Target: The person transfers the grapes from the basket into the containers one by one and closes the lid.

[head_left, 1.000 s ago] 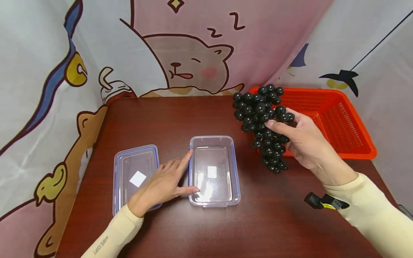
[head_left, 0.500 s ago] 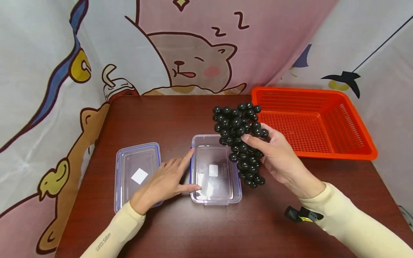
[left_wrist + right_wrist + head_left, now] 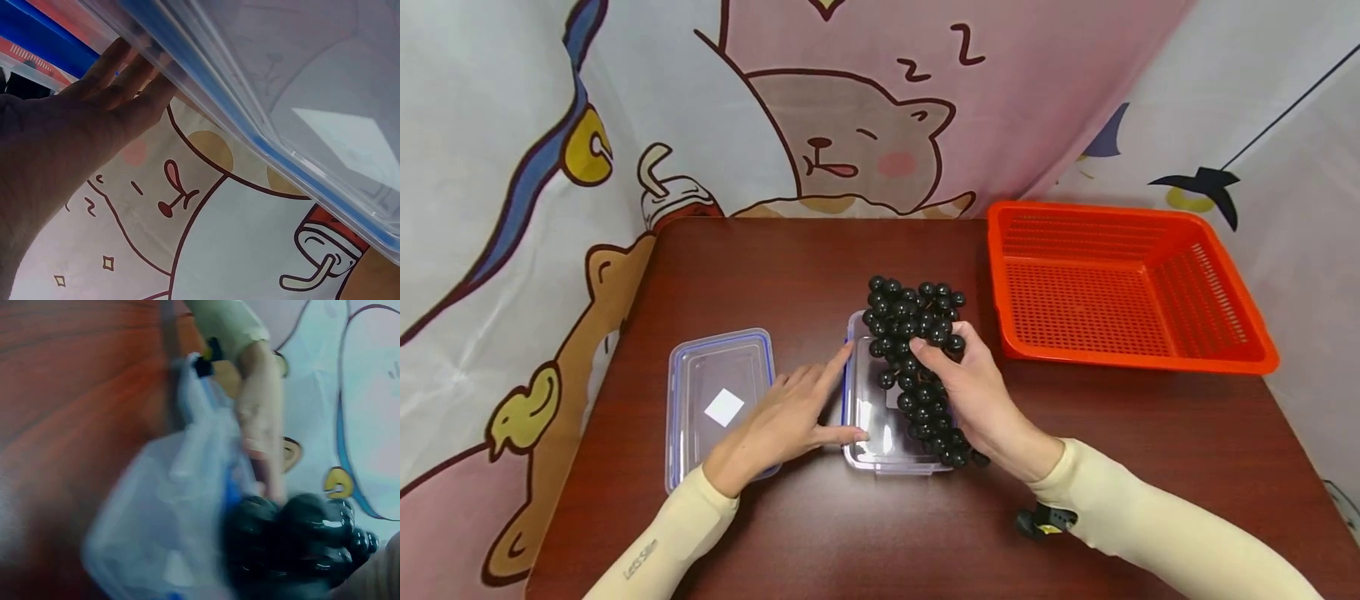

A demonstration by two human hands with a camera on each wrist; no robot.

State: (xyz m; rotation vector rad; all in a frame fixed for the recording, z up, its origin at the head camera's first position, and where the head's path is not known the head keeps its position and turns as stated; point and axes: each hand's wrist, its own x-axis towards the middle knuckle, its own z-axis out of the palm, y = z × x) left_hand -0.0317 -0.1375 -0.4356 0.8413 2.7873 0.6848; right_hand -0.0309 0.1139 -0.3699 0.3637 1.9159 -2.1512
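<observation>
Black grape bunch (image 3: 904, 315) hangs over the clear box (image 3: 872, 425), covering its right side; can't tell if they touch. Nearest: cream sleeves (image 3: 1157, 504), right one with a black-and-yellow device (image 3: 1048, 521) strapped at the wrist. Right hand (image 3: 988, 400) grasps the bunch, thumb pressed across the front; other fingers mostly hidden. Left hand (image 3: 778, 421) grips nothing: thumb and index spread, tips at the box's left rim. Clear lid (image 3: 700, 362), blue-edged, white label (image 3: 724, 407), lies left, partly behind that hand. Farther: red basket (image 3: 1142, 362), back right of the brown table (image 3: 805, 258). Behind: cartoon-print curtain (image 3: 1037, 83). Right wrist view blurred.
</observation>
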